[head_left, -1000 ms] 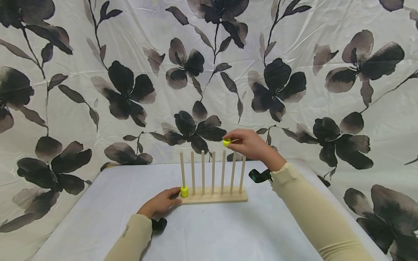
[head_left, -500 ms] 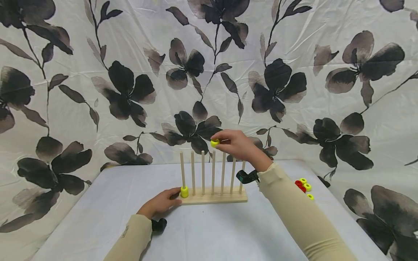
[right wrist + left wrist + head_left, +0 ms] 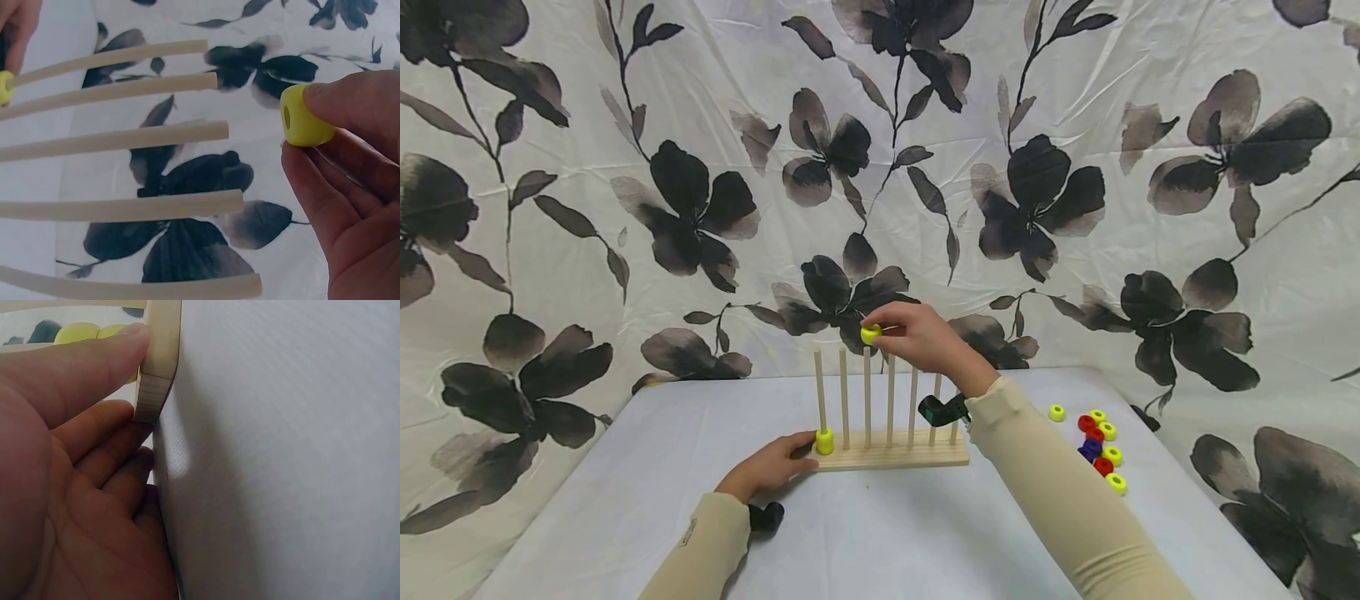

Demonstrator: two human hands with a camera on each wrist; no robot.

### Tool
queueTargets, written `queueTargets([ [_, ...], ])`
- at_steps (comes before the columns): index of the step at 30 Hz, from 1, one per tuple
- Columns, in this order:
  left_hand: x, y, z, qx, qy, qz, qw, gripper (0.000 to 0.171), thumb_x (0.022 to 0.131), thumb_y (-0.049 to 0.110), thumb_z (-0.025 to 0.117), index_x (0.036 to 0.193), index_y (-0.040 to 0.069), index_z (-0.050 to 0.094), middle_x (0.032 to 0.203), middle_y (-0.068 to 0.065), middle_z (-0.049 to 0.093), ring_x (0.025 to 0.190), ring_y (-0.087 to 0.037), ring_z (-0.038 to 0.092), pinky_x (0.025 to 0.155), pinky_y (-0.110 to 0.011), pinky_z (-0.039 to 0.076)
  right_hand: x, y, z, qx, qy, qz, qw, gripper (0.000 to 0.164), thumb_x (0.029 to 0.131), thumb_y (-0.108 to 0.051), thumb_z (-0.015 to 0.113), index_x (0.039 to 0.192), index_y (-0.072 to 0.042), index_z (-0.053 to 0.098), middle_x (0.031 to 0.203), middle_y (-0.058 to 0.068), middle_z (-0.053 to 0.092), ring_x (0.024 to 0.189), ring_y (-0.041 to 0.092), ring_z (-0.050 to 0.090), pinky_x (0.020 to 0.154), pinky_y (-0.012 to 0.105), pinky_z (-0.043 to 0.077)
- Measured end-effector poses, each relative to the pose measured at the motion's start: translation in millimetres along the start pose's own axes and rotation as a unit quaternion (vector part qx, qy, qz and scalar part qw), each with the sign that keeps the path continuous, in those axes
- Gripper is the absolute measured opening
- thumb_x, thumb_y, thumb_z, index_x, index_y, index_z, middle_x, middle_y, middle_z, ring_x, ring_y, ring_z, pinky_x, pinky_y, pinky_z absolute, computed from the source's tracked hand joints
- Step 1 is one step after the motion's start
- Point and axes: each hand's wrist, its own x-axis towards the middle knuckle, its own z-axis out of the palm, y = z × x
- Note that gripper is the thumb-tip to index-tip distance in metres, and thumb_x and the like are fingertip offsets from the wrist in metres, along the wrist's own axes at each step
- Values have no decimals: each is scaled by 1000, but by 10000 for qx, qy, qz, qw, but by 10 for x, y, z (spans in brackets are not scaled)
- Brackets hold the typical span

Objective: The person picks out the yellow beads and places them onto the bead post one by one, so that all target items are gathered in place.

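A wooden peg rack point(image 3: 891, 457) with several upright pegs stands on the table. Its leftmost peg carries yellow beads point(image 3: 825, 442) at the bottom. My left hand point(image 3: 766, 468) grips the left end of the base, its thumb point(image 3: 94, 365) on the wood beside those beads. Above the pegs, near the top of the third from the left, my right hand point(image 3: 919, 340) pinches a yellow bead point(image 3: 870, 334) between thumb and fingers. In the right wrist view this bead point(image 3: 301, 119) is apart from the peg tips, its hole facing them.
To the right on the white-covered table point(image 3: 647, 467) lie loose beads: several yellow ones point(image 3: 1116, 484), red ones point(image 3: 1103, 466) and dark blue ones point(image 3: 1091, 448). A floral cloth point(image 3: 940, 208) hangs behind the table.
My right hand has moved left with the yellow bead, from over the right pegs to near the third. The loose beads at right have come into sight. My left hand stays put.
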Motion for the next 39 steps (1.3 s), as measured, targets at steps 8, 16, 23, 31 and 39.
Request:
queueTargets([
  [8, 10, -10, 4, -7, 2, 54, 10000, 63, 89, 30, 69, 145, 12, 45, 151, -15, 42, 143, -40, 31, 116, -61, 25, 71, -12, 103, 74, -76, 99, 9999, 26, 93, -10, 63, 120, -8, 66, 121, 8, 62, 116, 21, 63, 94, 22, 54],
  [16, 5, -10, -1, 25, 16, 103, 9999, 64, 89, 31, 69, 145, 12, 46, 151, -15, 43, 143, -40, 32, 116, -60, 25, 124, -34, 187, 7, -44, 134, 9999, 25, 93, -12, 63, 118, -10, 67, 121, 6, 63, 113, 19, 64, 91, 21, 55],
  [23, -8, 2, -4, -53, 48, 78, 9999, 62, 89, 31, 69, 145, 13, 46, 151, -15, 43, 143, -40, 31, 116, -60, 25, 164, -37, 274, -2, -29, 93, 10000, 24, 92, -12, 65, 116, -11, 69, 117, 5, 65, 109, 17, 66, 91, 21, 54],
  [31, -11, 6, -3, -116, 50, 56, 9999, 62, 89, 29, 70, 144, 14, 47, 151, -14, 43, 143, -40, 32, 115, -61, 25, 212, -67, 351, 95, 34, 143, 9998, 25, 92, -10, 66, 116, -10, 69, 116, 6, 65, 107, 17, 66, 90, 19, 54],
  [39, 7, -31, 1, -184, -42, -2, 9998, 66, 88, 33, 70, 146, 15, 45, 151, -13, 44, 143, -39, 32, 115, -60, 26, 257, -97, 421, 174, 25, 159, 9997, 25, 92, -11, 66, 117, -10, 69, 117, 5, 67, 107, 17, 67, 89, 20, 55],
])
